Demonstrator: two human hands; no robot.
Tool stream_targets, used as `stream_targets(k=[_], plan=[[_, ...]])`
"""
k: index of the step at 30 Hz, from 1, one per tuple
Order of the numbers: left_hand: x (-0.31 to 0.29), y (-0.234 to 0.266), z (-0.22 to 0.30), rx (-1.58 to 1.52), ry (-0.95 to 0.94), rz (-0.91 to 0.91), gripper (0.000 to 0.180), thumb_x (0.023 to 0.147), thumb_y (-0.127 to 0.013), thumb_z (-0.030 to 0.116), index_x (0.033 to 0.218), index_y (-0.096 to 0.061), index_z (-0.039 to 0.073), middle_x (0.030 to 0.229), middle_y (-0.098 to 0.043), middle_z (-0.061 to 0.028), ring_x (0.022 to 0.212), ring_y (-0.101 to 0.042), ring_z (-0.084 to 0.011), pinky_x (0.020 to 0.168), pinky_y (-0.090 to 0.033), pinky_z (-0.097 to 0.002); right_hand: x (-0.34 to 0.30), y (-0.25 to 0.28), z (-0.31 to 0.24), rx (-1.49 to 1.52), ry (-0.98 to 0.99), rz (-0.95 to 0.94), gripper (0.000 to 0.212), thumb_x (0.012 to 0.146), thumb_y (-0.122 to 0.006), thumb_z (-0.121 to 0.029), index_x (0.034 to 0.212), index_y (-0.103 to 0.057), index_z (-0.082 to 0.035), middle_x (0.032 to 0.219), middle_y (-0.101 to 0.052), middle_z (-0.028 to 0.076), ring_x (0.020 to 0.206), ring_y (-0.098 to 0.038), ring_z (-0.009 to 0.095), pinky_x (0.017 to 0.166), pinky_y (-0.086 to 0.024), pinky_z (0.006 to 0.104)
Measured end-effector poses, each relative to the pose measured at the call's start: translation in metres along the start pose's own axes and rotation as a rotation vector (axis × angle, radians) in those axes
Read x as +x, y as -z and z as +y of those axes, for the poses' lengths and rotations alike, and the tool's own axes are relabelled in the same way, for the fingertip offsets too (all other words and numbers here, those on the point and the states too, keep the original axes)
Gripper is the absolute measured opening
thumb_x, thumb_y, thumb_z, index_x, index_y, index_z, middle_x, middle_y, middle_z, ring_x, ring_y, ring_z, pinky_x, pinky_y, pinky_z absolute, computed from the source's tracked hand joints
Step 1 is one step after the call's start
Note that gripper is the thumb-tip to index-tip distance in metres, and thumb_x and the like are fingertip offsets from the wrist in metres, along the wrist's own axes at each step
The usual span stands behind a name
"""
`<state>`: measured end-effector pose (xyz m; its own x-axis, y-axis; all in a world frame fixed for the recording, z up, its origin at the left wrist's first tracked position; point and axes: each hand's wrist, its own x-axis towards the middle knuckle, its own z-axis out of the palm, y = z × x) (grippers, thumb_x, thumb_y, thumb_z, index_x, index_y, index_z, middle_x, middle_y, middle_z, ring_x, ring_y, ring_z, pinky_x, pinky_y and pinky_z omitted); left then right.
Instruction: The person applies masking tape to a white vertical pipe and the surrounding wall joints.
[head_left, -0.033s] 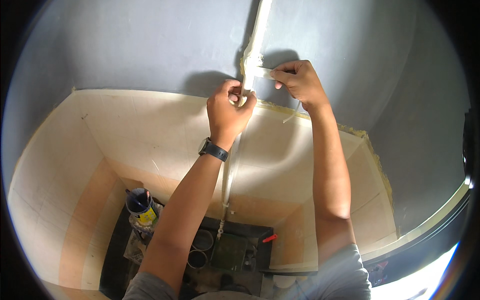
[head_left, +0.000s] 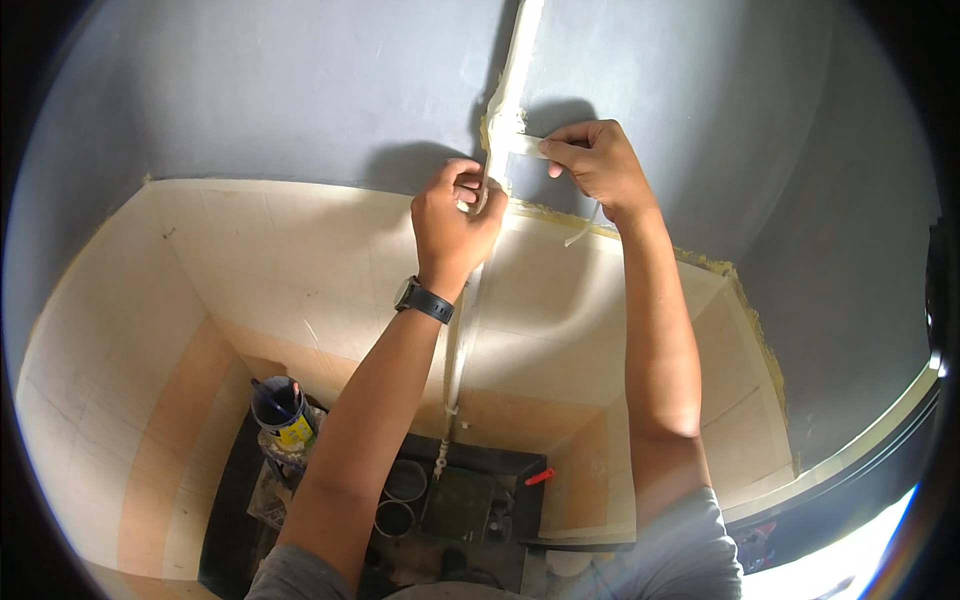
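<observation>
A white pipe (head_left: pixel 514 60) runs down the grey wall, with rough yellowish filler around it near the tile edge. My right hand (head_left: pixel 600 168), to the right of the pipe, pinches a short pale strip of tape (head_left: pixel 527 146) stretched across to the pipe; a narrow loose tail hangs below that hand. My left hand (head_left: pixel 455 215) is at the pipe just below, fingers curled and thumb against the pipe's front. Between its thumb and fingers shows a thin pale strip (head_left: pixel 484 190), whose kind I cannot make out. A dark watch is on my left wrist.
Cream tiles (head_left: pixel 330 250) with a yellowish top edge cover the lower wall. Far below stand a dark bucket with tools (head_left: pixel 279 403), round containers (head_left: pixel 395 518), a dark green box (head_left: pixel 460 503) and a red tool (head_left: pixel 540 477). Bright light enters at lower right.
My left hand has shifted very slightly left, its thumb now drawn in closer to the pipe. My right hand and the tape look nearly unchanged.
</observation>
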<state>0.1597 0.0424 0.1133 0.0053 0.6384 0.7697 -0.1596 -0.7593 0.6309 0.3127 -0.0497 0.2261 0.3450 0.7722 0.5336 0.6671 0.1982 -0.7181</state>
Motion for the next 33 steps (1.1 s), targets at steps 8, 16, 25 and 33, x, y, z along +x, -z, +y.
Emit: stream_targets(k=[8, 16, 25, 33], plan=[[0.027, 0.011, -0.014, -0.001, -0.138, 0.055, 0.02, 0.097, -0.072, 0.002, 0.116, -0.073, 0.007, 0.104, -0.076, -0.0056, 0.08, -0.069, -0.0126, 0.071, -0.054, -0.0282, 0.001, -0.017, -0.013, -0.052, -0.002, -0.012, 0.02, 0.089, -0.078, -0.013, 0.094, -0.081, 0.006, 0.072, -0.071, 0.007, 0.063, -0.054, 0.011, 0.06, -0.042, 0.0309], [0.048, 0.01, -0.006, 0.015, -0.285, 0.057, 0.025, 0.095, -0.074, 0.002, 0.118, -0.075, 0.01, 0.104, -0.071, -0.007, 0.076, -0.068, -0.0167, 0.067, -0.055, -0.0319, -0.001, -0.021, -0.02, -0.002, 0.003, -0.049, 0.017, 0.092, -0.079, -0.011, 0.094, -0.08, 0.006, 0.074, -0.073, 0.008, 0.067, -0.06, 0.011, 0.062, -0.044, 0.0295], [0.063, 0.013, -0.015, 0.182, -0.464, -0.003, 0.022, 0.093, -0.072, -0.002, 0.113, -0.073, 0.007, 0.109, -0.068, -0.0097, 0.094, -0.07, -0.0272, 0.072, -0.059, -0.0371, 0.007, -0.027, -0.014, -0.022, 0.032, -0.026, 0.015, 0.093, -0.079, -0.01, 0.092, -0.08, 0.006, 0.072, -0.072, 0.006, 0.064, -0.055, 0.01, 0.06, -0.042, 0.0295], [0.065, 0.016, -0.006, 0.47, -0.535, -0.057, 0.012, 0.094, -0.071, 0.007, 0.105, -0.067, 0.007, 0.111, -0.063, -0.01, 0.107, -0.063, -0.0338, 0.094, -0.049, -0.0502, 0.003, -0.028, -0.016, -0.029, 0.035, 0.015, 0.015, 0.093, -0.078, -0.01, 0.09, -0.079, 0.005, 0.069, -0.071, 0.005, 0.061, -0.05, 0.008, 0.056, -0.037, 0.0304]])
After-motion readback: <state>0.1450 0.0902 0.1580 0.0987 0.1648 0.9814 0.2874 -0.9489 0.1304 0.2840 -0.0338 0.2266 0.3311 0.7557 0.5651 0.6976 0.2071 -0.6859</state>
